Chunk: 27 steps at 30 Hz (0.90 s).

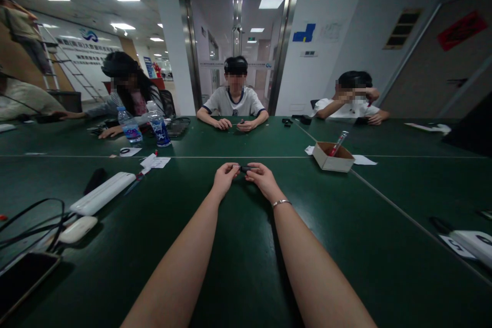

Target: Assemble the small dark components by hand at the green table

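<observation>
My left hand (224, 179) and my right hand (264, 180) meet just above the green table (246, 246), both closed in a pinch. Between the fingertips runs a small dark slender object (245, 168), held level, with one end in each hand. Its ends are covered by the fingers, and it is too small to tell its exact kind. A silver bracelet (282, 203) circles my right wrist.
A small open box (333, 165) with a tube standing in it is ahead right. Two bottles (158, 130) stand ahead left. A white power strip (103, 193), cables and a phone (26, 279) lie at left. Across the table several people sit, one directly opposite.
</observation>
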### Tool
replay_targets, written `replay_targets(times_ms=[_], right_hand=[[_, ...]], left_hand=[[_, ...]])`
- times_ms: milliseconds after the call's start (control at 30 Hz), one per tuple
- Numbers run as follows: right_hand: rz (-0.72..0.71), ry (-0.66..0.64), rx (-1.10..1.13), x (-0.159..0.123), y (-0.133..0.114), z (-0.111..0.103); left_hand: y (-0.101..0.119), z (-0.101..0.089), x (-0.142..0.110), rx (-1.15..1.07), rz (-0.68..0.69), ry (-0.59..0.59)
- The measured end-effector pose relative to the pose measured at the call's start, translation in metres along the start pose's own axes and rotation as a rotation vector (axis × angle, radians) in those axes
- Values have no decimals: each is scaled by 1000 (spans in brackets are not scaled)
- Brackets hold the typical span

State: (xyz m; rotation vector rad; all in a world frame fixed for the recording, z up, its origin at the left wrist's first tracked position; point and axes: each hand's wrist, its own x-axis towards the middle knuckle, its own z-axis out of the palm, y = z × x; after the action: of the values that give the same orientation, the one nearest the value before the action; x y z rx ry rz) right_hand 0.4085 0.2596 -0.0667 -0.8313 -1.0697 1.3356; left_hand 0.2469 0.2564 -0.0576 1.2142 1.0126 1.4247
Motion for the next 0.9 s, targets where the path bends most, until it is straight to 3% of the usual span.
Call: replay_targets(times_ms=[467, 900], right_hand=[[13, -32, 29, -3, -4, 1], [19, -53, 27, -2, -5, 0]], left_hand=[[3, -8, -4, 180, 95, -59], [9, -4, -8, 217, 75, 31]])
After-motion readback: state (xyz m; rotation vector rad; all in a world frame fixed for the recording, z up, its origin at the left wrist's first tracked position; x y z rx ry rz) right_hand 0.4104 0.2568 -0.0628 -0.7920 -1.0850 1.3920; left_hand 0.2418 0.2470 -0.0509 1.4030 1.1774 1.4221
